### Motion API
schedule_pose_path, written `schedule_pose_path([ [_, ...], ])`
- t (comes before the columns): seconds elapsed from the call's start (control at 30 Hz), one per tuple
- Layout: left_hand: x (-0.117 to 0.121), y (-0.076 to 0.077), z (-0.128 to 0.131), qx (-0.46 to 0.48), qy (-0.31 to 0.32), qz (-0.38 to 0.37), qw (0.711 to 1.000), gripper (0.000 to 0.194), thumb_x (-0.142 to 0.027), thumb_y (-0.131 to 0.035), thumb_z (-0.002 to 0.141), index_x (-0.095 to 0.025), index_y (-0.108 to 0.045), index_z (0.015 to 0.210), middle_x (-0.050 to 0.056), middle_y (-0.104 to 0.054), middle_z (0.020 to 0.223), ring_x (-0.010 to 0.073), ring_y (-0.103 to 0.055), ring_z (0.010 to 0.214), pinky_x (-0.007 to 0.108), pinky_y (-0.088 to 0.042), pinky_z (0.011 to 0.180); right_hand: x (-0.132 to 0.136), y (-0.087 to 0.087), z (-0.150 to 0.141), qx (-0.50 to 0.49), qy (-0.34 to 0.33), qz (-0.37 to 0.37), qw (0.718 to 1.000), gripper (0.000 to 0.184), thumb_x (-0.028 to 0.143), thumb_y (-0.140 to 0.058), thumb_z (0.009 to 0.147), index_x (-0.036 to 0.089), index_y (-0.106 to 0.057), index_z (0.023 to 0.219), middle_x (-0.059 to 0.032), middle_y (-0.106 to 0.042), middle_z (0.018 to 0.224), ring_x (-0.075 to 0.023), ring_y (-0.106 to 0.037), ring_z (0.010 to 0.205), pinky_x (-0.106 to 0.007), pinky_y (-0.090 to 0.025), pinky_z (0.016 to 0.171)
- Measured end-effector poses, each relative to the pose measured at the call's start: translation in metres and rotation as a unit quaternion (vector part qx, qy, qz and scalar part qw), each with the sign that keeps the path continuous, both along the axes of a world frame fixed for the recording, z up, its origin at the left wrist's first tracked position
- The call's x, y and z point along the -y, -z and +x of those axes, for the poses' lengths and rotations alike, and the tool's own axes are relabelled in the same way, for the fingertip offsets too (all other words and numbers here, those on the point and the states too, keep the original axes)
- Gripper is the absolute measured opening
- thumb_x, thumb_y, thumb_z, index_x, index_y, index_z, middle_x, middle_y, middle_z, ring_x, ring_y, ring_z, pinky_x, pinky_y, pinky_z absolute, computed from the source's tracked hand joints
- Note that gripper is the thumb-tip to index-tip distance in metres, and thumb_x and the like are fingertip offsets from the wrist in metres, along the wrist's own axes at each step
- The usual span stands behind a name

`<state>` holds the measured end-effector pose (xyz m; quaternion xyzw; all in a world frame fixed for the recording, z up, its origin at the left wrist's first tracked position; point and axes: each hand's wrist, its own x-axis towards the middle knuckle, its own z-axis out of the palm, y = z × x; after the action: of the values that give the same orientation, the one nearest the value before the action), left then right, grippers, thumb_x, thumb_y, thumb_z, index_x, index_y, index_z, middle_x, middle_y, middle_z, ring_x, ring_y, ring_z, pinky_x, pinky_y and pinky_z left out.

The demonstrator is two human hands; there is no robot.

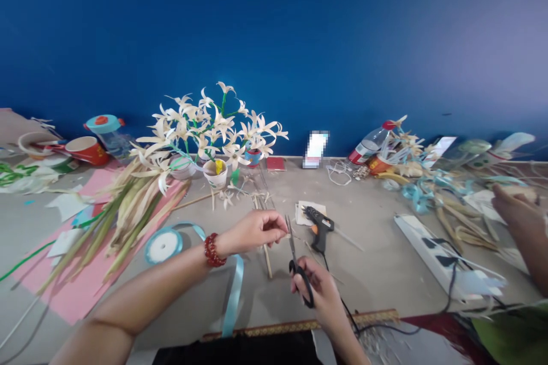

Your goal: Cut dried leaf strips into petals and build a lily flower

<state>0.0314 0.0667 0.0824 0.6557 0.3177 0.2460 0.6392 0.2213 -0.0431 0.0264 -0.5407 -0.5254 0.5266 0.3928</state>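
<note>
My right hand (319, 288) grips the black-handled scissors (292, 244) by the finger loops, with the blades pointing up and away from me. My left hand (260, 229), with a red bead bracelet (212, 251) on its wrist, is closed in a pinch beside the blade tips. A small pale bit shows at its fingertips, too small to name. Beneath my left hand lies a thin stick (268, 262). Close by on the right, a black glue gun (320, 227) rests partly on a white pad. Left of my hands is a roll of light blue ribbon (163, 245), its loose end trailing towards me.
White artificial flowers (214, 125) stand in paper cups at the back. Dried husks (124, 211) lie on pink paper (71, 296) at left. A power strip (436, 256), a bottle (371, 145) and another person's hand (520, 222) are at right. The glue gun's cord crosses the table edge.
</note>
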Motion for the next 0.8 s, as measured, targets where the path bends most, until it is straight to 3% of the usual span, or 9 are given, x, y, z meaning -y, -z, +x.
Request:
schedule_pose_path([
  [0.2, -0.003, -0.001, -0.002, -0.003, 0.028, 0.013, 1.000, 0.008, -0.021, -0.057, 0.084, -0.014, -0.061, 0.085, -0.003, -0.056, 0.067, 0.0071, -0.051, 0.055, 0.019, -0.041, 0.055, 0.004, 0.002, 0.001, -0.026, -0.001, -0.018, 0.999, 0.043, 0.060, -0.062, 0.080, 0.020, -0.049, 0.070, 0.0014, -0.055, 0.057, -0.0100, -0.042, 0.047, -0.023, -0.032, 0.046],
  [0.37, -0.004, -0.003, -0.002, -0.026, 0.031, 0.044, 0.998, 0.010, -0.025, -0.059, 0.084, -0.015, -0.058, 0.088, -0.001, -0.059, 0.070, 0.0088, -0.054, 0.057, 0.021, -0.044, 0.056, 0.000, 0.010, 0.003, -0.025, 0.078, -0.001, 0.997, 0.044, 0.056, -0.067, 0.078, 0.021, -0.046, 0.062, 0.0043, -0.049, 0.048, -0.0100, -0.042, 0.046, -0.022, -0.034, 0.046],
  [0.53, 0.000, -0.009, -0.003, -0.109, 0.075, 0.221, 0.966, 0.010, -0.027, -0.060, 0.086, -0.018, -0.058, 0.089, 0.000, -0.064, 0.075, 0.0130, -0.058, 0.068, 0.023, -0.043, 0.065, -0.012, 0.000, -0.006, -0.096, 0.128, 0.034, 0.987, 0.031, 0.041, -0.077, 0.073, 0.019, -0.060, 0.087, -0.0010, -0.064, 0.077, -0.0105, -0.051, 0.055, -0.021, -0.043, 0.050],
  [0.6, 0.002, -0.012, -0.004, -0.139, 0.101, 0.281, 0.944, 0.010, -0.027, -0.059, 0.087, -0.019, -0.058, 0.093, 0.002, -0.066, 0.084, 0.0149, -0.059, 0.075, 0.024, -0.042, 0.068, -0.018, -0.004, -0.011, -0.113, 0.130, 0.043, 0.984, 0.031, 0.035, -0.081, 0.069, 0.020, -0.061, 0.087, 0.0010, -0.062, 0.074, -0.0104, -0.052, 0.055, -0.021, -0.044, 0.051],
  [0.8, 0.005, -0.013, -0.009, -0.146, 0.151, 0.336, 0.918, 0.012, -0.022, -0.057, 0.088, -0.022, -0.059, 0.100, 0.003, -0.069, 0.090, 0.0177, -0.063, 0.080, 0.023, -0.041, 0.069, -0.025, -0.003, -0.021, -0.137, 0.131, 0.034, 0.981, 0.029, 0.034, -0.079, 0.070, 0.020, -0.056, 0.081, 0.0045, -0.055, 0.067, -0.0089, -0.049, 0.048, -0.020, -0.042, 0.046],
])
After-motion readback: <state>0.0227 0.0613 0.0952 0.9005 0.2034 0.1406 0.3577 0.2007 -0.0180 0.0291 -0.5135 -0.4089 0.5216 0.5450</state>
